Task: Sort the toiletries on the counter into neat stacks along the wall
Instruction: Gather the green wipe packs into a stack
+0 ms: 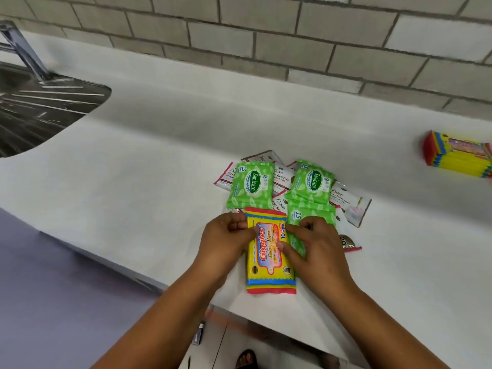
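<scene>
While both hands, left hand (226, 235) and right hand (314, 241), pinch the yellow Giggles pack (269, 251) with curled fingers just in front of the green Sanicare packs (253, 182), the pick-up step seems underway; next, carry it toward the matching yellow stack (458, 155) far right.

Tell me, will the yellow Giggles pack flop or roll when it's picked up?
The Giggles pack looks like a flat, soft pouch, so it probably bends a little and won't roll. Its shiny wrapper may be slippery; both the left hand and right hand touch it.
</scene>
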A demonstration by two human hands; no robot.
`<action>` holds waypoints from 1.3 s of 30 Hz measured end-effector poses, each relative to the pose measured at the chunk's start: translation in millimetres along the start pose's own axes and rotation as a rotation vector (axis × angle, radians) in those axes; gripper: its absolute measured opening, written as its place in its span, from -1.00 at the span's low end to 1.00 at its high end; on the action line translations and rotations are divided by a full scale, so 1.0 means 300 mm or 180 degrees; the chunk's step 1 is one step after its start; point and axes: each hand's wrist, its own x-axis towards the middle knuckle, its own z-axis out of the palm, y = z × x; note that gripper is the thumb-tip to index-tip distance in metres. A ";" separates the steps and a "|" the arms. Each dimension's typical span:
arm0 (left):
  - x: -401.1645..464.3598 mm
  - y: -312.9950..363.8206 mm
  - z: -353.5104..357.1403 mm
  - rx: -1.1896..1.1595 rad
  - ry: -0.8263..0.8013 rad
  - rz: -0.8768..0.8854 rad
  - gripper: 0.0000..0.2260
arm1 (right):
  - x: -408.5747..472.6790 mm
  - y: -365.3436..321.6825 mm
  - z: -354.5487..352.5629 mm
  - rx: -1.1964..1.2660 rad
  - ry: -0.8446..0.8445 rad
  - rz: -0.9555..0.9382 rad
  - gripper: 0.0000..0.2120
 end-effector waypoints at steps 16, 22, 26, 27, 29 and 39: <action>0.004 0.210 0.080 0.0408 -0.1341 0.0611 -0.81 | 0.034 0.009 -0.235 0.3090 -0.0665 0.1034 -0.67; 0.042 0.182 0.200 0.0483 -0.0616 0.0877 -0.91 | 0.008 0.122 -0.322 0.3329 0.0076 0.1281 -0.80; 0.052 0.098 0.226 0.1743 -0.0211 0.1165 -0.85 | -0.022 0.228 -0.362 0.3526 0.0536 0.1552 -0.85; 0.045 0.077 0.240 0.1904 -0.0183 0.1207 -0.81 | -0.030 0.256 -0.369 0.3543 0.0586 0.1612 -0.85; 0.018 0.041 0.274 0.2213 -0.0115 0.1277 -0.62 | -0.046 0.307 -0.374 0.3561 0.0624 0.1716 -0.82; -0.024 0.021 0.404 0.2946 0.0155 0.0627 -0.06 | -0.051 0.417 -0.396 0.3593 0.0492 0.1753 -0.80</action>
